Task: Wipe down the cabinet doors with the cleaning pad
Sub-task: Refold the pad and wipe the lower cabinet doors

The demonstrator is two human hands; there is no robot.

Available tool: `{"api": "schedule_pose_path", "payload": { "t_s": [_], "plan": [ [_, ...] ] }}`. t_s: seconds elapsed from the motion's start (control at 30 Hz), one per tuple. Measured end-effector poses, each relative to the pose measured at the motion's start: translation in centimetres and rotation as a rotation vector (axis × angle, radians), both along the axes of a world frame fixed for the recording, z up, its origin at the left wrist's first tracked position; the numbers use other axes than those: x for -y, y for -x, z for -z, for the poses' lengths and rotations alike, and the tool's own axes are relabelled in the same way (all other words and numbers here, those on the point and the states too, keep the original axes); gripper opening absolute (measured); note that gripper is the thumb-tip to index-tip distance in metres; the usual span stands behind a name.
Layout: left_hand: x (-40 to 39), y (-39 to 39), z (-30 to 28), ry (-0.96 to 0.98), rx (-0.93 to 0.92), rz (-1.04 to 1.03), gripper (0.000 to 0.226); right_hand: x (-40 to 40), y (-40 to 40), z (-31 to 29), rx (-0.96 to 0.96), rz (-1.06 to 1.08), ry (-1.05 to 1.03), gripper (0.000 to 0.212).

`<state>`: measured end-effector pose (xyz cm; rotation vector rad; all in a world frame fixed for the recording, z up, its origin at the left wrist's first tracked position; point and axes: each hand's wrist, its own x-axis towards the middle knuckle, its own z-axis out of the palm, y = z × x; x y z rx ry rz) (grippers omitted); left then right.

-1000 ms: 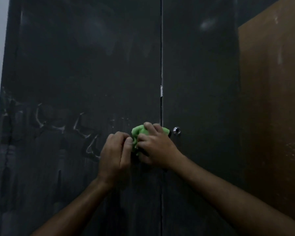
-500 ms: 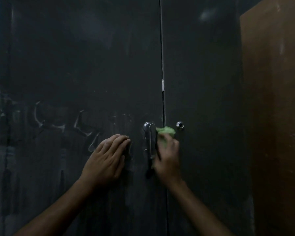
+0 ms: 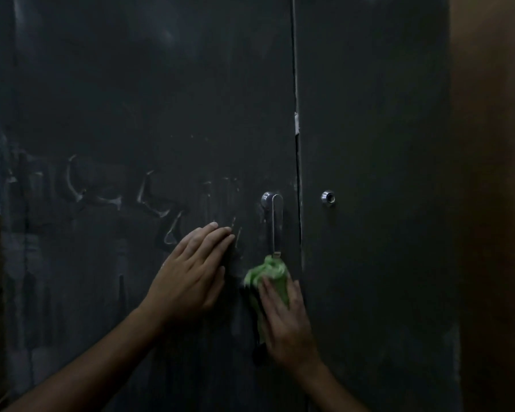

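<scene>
Right hand [image 3: 289, 325] flat, fingers straight on green cleaning pad [image 3: 269, 273] against left cabinet door [image 3: 149, 99]; left hand [image 3: 191, 275] open-palmed alongside.

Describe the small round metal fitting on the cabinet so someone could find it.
Start at the dark right cabinet door. Near its left edge, beside the seam, sits the round keyhole fitting. Unlike the long handle on the left door, it is a small ring.

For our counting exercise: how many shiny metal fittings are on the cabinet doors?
2: a long handle on the left door, and a small round lock on the right door.
</scene>
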<state>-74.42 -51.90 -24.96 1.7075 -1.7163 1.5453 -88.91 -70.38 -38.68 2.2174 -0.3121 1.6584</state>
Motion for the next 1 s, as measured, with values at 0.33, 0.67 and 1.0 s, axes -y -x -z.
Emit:
{"api": "schedule_pose_path", "payload": {
  "t_s": [0.33, 0.67, 1.0],
  "plan": [
    [0.5, -2.4, 2.3, -0.035, 0.127, -0.094, 0.071, -1.2, -1.5, -2.0, 0.144, 0.031, -0.225, 0.062],
    [0.5, -2.6, 2.3, -0.025, 0.174, -0.125, 0.074, -2.6, -1.2, -1.3, 0.222, 0.172, -0.423, 0.064],
    [0.0, -2.0, 2.2, -0.055, 0.135, -0.107, 0.074, -0.4, 2.4, -1.0, 0.035, 0.267, -0.219, 0.065]
  ]
}}
